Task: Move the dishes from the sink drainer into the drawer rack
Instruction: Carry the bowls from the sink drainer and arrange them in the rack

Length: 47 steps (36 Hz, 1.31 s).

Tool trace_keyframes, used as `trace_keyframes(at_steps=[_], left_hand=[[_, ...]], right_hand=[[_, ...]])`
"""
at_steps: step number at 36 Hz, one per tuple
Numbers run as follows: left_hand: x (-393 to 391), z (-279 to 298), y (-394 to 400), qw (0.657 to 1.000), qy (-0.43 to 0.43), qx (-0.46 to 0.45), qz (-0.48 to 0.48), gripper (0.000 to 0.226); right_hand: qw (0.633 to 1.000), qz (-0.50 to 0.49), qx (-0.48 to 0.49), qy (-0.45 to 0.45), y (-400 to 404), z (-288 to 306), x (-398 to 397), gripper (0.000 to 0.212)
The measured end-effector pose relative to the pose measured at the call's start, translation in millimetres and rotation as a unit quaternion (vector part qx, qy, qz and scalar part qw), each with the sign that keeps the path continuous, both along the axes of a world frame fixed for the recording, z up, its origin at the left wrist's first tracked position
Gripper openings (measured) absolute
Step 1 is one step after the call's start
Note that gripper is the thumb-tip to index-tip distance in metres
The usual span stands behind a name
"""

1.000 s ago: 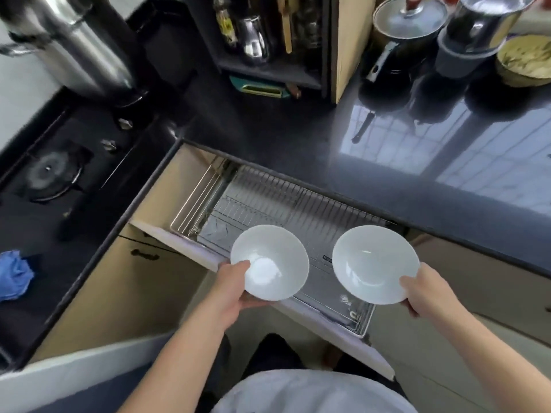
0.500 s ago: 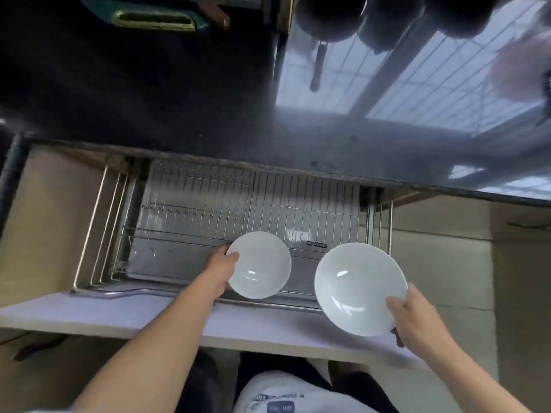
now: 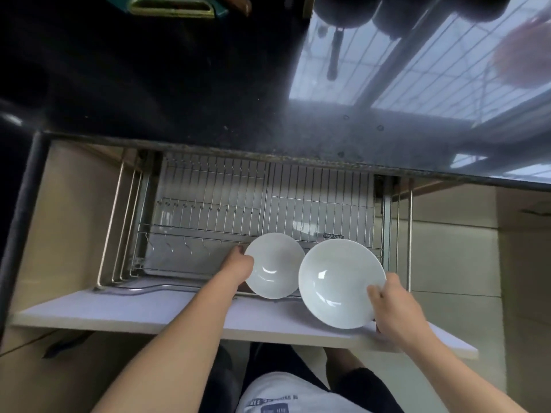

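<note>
Below, each hand grips a white bowl's rim over the drawer rack (image 3: 208, 216): left hand (image 3: 238, 265) the smaller bowl (image 3: 275, 266), right hand (image 3: 393, 311) the larger bowl (image 3: 337, 284).

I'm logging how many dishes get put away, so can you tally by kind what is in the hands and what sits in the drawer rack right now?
Round white ceramic bowls held in the hands: 2, the smaller one in the left hand, the larger one in the right hand.
Dishes visible in the steel wire drawer rack: 0.
Total: 2.
</note>
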<state>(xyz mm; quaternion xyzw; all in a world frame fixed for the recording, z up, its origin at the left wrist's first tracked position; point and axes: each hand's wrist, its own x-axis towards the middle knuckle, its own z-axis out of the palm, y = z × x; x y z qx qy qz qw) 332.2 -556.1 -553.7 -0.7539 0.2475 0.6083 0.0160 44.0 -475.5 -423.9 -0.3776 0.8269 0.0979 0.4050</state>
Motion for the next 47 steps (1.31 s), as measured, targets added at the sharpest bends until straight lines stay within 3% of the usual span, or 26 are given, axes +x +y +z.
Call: trace_keyframes(at_steps=[4, 7, 9, 16, 23, 29, 35, 42, 45, 47], left_hand=[[25, 44, 8, 0.987, -0.057, -0.071, -0.13, 0.055], [53, 77, 25, 0.94, -0.149, -0.099, -0.29, 0.043], [71, 94, 38, 0.913, -0.197, -0.105, -0.341, 0.043], [85, 119, 61, 0.892, -0.245, -0.128, -0.359, 0.041], [80, 116, 57, 0.893, -0.254, -0.108, -0.356, 0.042], [80, 116, 60, 0.885, -0.271, -0.115, -0.361, 0.023], [79, 119, 61, 0.88, -0.271, -0.128, -0.368, 0.02], [63, 130, 42, 0.861, -0.264, -0.15, -0.409, 0.027], [20, 149, 24, 0.865, -0.208, -0.167, -0.426, 0.027], [-20, 165, 9, 0.858, -0.165, -0.174, -0.454, 0.025]], right_hand=[[1.0, 0.019, -0.008, -0.001, -10, -9, 18, 0.016], [0.997, 0.074, -0.019, -0.004, -23, -26, 39, 0.017], [0.995, 0.099, -0.024, -0.016, -33, -42, 56, 0.015], [0.991, 0.133, -0.006, -0.024, -51, -84, 92, 0.019], [0.987, 0.163, 0.015, 0.003, -59, -99, 103, 0.025], [0.99, 0.138, 0.019, 0.007, -56, -103, 104, 0.024], [0.982, 0.18, 0.047, 0.014, -62, -104, 105, 0.034], [0.995, 0.059, 0.072, -0.034, -75, -54, 91, 0.033], [0.996, 0.022, 0.063, -0.062, -71, -11, 57, 0.02], [0.997, 0.008, 0.037, -0.068, -62, 19, 24, 0.024]])
